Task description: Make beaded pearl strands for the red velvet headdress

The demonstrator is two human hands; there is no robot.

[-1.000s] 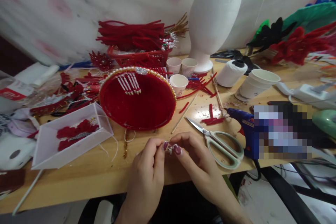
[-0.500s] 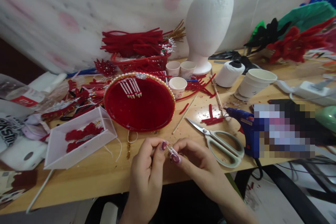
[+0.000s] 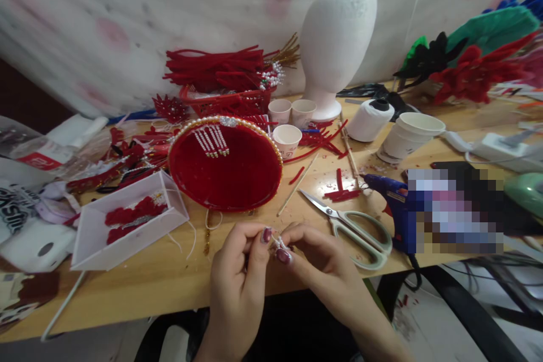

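My left hand (image 3: 241, 271) is closed in a pinch, thumb against forefinger, on a thin white thread (image 3: 274, 237). My right hand (image 3: 320, 271) pinches a small strand of white beads (image 3: 280, 244) between thumb and fingertips, close by my left fingertips. The thread runs across the short gap to the beads; its ends are hidden by my fingers. Just beyond my hands stands a round red velvet piece (image 3: 224, 181) with a pearl and gold rim and several short beaded strands on it. Scissors (image 3: 360, 236) lie beside my right hand, blades pointing away to the left.
Left on the wooden table sits a white box (image 3: 91, 240) with red trimmings. Behind are a red basket (image 3: 229, 103), paper cups (image 3: 287, 140), a foam head (image 3: 337, 45) and a thread cone (image 3: 370, 120). A blue glue gun (image 3: 399, 203) lies at right, with its cord over the table edge.
My fingertips have drawn very slightly apart, and more of the thread and beads shows between them. The view has shifted a little; the things on the table stay put.
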